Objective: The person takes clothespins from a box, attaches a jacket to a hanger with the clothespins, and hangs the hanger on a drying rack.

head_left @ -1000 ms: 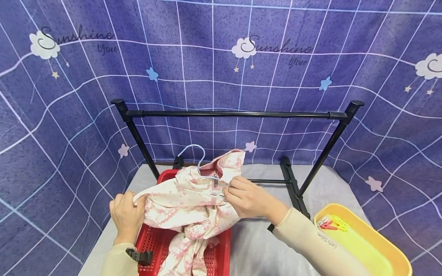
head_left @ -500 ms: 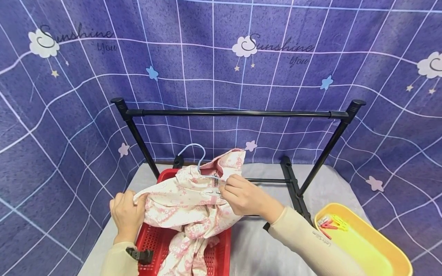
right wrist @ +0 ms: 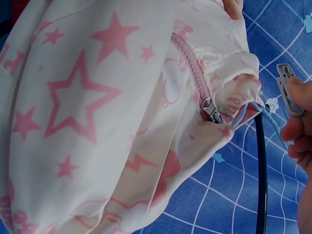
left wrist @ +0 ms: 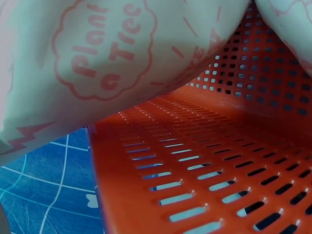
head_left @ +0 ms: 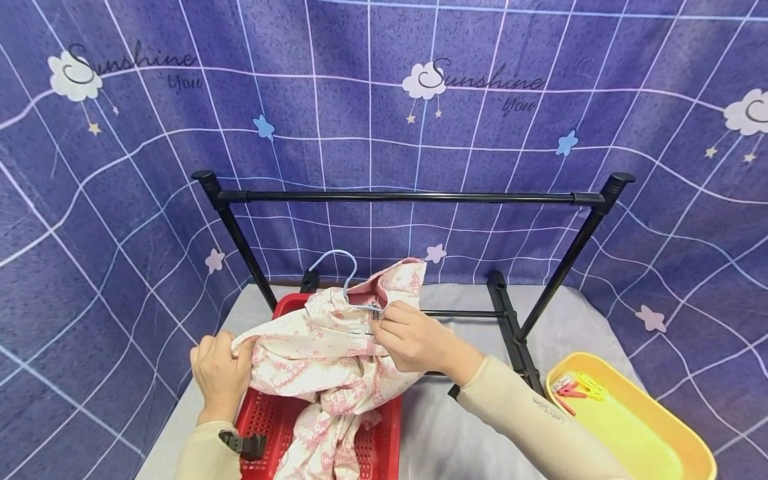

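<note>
A white jacket (head_left: 312, 340) with pink print is draped over a light blue hanger (head_left: 342, 253), whose hook sticks up from the collar. My left hand (head_left: 219, 373) grips the jacket's left end, fingers curled over the cloth. In front of the collar, my right hand (head_left: 414, 337) pinches a whitish clothespin (right wrist: 290, 90) between thumb and fingers. The right wrist view shows the clothespin apart from the cloth, near the pink zipper (right wrist: 192, 63) and its metal pull (right wrist: 210, 112). The jacket's lower part hangs into the red basket (head_left: 393, 433).
A black clothes rack (head_left: 408, 197) stands behind the basket, on the grey surface (head_left: 456, 433). To the right is a yellow tray (head_left: 654, 433) with several coloured clothespins (head_left: 579, 388). A purple-blue grid-patterned curtain (head_left: 480, 147) encloses the back and sides.
My right hand has moved slightly left and up with the clothespin, toward the jacket's zipper. The left hand and the hanger have stayed in place.
</note>
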The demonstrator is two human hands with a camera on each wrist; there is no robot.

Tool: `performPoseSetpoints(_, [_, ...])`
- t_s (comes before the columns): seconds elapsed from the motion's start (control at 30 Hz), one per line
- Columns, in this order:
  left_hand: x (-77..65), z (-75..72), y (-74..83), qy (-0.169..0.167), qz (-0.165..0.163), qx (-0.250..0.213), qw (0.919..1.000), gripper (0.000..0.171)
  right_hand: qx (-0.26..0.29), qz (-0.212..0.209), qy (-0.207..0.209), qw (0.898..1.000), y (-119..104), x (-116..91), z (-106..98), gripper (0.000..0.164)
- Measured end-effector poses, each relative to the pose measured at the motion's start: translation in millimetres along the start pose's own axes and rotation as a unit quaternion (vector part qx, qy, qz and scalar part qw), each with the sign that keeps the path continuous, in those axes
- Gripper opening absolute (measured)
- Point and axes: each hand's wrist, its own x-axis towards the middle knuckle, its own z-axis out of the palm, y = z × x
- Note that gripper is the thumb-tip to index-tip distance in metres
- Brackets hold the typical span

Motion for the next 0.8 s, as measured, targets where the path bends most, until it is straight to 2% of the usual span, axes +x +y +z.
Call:
performPoseSetpoints(0.37, [-0.8, 0.3, -1.5, 0.002, 0.004, 0.003, 1.0000, 0.068, -0.006, -0.006, -0.013, 1.000, -2.3, 9.7, 4.9, 0.021])
performPoseSetpoints(0.8, [-0.2, 1.6, -1.6, 0.006, 0.007, 0.003, 1.0000, 0.067, -0.001, -0.009, -0.006, 1.000, -2.4, 20.5, 14.9, 0.022])
